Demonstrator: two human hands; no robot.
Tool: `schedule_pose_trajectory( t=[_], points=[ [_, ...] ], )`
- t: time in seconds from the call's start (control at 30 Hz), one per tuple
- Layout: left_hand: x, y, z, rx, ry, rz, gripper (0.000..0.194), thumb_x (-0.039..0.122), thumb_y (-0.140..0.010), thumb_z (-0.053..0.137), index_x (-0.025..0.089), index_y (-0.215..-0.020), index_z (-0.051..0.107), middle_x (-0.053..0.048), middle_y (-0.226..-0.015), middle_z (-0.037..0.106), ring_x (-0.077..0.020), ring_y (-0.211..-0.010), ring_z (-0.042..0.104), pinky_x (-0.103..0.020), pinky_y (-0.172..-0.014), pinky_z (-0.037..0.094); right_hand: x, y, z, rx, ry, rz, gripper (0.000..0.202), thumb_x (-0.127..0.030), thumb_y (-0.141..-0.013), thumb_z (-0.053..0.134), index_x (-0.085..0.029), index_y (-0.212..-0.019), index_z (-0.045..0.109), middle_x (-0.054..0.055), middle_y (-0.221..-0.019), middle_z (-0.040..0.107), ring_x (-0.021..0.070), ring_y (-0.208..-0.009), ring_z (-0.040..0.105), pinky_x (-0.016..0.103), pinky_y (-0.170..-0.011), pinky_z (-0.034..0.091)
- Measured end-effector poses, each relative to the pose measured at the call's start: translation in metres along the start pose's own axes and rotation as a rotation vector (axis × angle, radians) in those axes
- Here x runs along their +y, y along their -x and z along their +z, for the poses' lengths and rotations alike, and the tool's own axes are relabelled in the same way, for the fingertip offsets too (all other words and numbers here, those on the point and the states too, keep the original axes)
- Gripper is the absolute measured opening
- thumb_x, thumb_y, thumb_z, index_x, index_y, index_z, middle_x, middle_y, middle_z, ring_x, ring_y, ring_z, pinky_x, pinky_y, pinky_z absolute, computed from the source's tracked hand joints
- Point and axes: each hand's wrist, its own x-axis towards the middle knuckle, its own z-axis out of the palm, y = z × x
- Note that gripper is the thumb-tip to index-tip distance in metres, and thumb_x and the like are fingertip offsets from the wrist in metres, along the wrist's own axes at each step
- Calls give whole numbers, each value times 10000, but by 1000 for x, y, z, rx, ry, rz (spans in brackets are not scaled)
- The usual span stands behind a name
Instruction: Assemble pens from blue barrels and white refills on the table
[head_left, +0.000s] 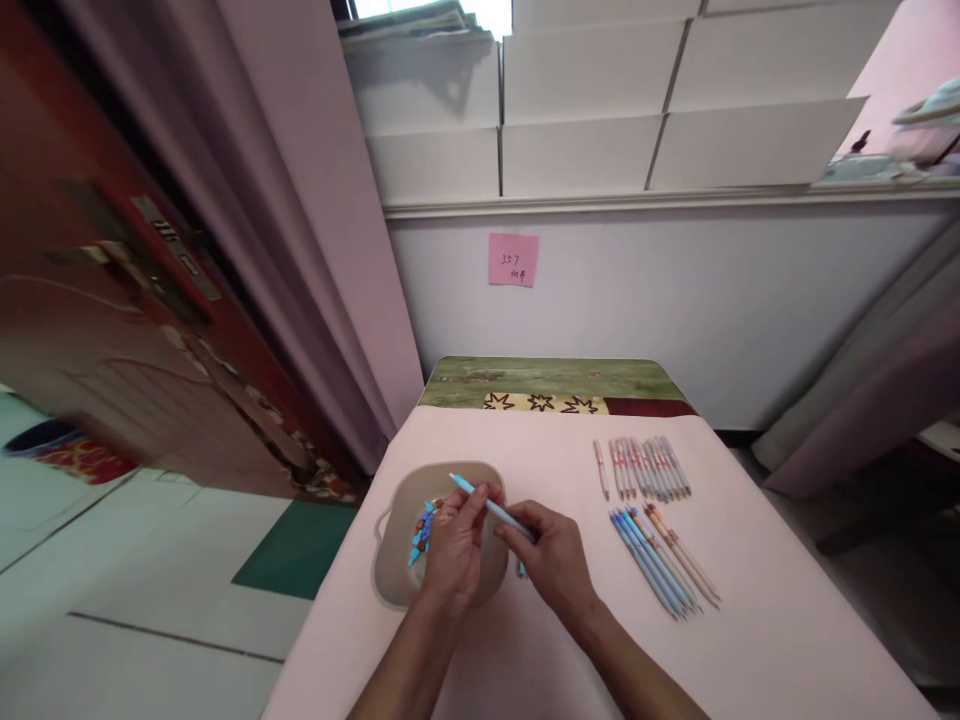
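Note:
Between my two hands a light blue pen (496, 510) is held at a slant, its brighter blue end pointing up and left. My left hand (457, 545) pinches it near that upper end, over the right part of a beige basin (386, 580). Fingers of my right hand (551, 555) close around its lower end, just right of the basin. Small blue and brown pieces (424, 530) lie in the basin, partly hidden by my left hand. Under my right hand, a bit of another blue item (521, 569) shows; its kind is unclear.
On the pink-covered table (750, 600), a row of pale pens (649, 470) lies at the right. Nearer me is a group of blue and tan pens (664, 562). White boxes (581, 95) line the ledge behind; a pink note (514, 260) is on the wall.

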Motion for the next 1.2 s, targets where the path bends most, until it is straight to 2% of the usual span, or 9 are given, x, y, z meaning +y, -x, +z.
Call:
schedule_pose_trajectory(
  t=[0.1,0.2,0.4,0.5,0.6,0.8,0.9,1.0,1.2],
  points=[
    [2,-3,-4,17,37,-8,131,182,-688,752,136,-777,667,-34,-770,706,-132,-756,673,-218,-717,532,1,-2,3,-81,-115,132,469,-608,-792,530,-165,-876,658,-17,-529,579,96,-422,463,202,-415,333],
    [5,-4,-10,27,60,-17,93,144,-713,726,139,-783,664,-31,-779,705,-123,-757,676,-198,-696,537,5,-4,7,-208,-287,267,591,-664,-841,377,-138,-732,622,-35,-431,479,80,-354,379,204,-382,272],
    [9,-7,-22,104,95,-8,51,112,-753,684,134,-791,658,-26,-786,702,-104,-751,677,-210,-785,535,3,-3,16,21,-165,38,366,-479,-657,731,-183,-809,578,-33,-628,570,94,-530,481,194,-475,365],
    [9,-6,-26,105,89,-18,53,126,-761,681,149,-799,651,-21,-793,704,-110,-765,679,-206,-763,538,1,-3,23,-93,-208,140,431,-581,-787,553,-164,-877,610,-40,-536,538,90,-427,440,200,-412,330],
    [9,-3,-30,100,86,-16,65,124,-762,680,149,-814,651,-27,-807,707,-116,-783,680,-199,-739,540,1,-2,29,-179,-246,232,507,-616,-841,433,-152,-748,616,-36,-457,505,86,-349,387,208,-366,290],
    [25,-9,-44,200,44,95,37,183,-785,655,166,-804,628,-24,-800,710,-123,-777,686,-242,-779,534,0,7,23,115,150,-118,169,-370,-805,614,-205,-788,646,22,-752,688,161,-679,614,237,-628,454],
    [39,-10,-55,145,-212,176,237,278,-726,714,168,-913,619,-36,-808,721,-168,-760,690,-279,-712,536,-2,9,14,135,332,-190,129,-312,-817,588,-216,-840,671,29,-798,692,162,-687,616,242,-650,452],
    [50,-6,-64,87,-645,272,385,346,-677,742,201,-1001,594,-29,-792,731,-198,-707,684,-271,-610,506,-11,8,7,128,431,-234,142,-279,-822,570,-222,-878,687,29,-810,677,143,-644,596,241,-638,443],
    [62,4,-74,41,-1171,535,127,340,-752,635,239,-825,609,-12,-857,723,-206,-854,670,-259,-717,476,-34,9,7,124,420,-293,115,-246,-810,577,-217,-867,672,2,-747,634,110,-591,561,211,-594,423]
  ],
)
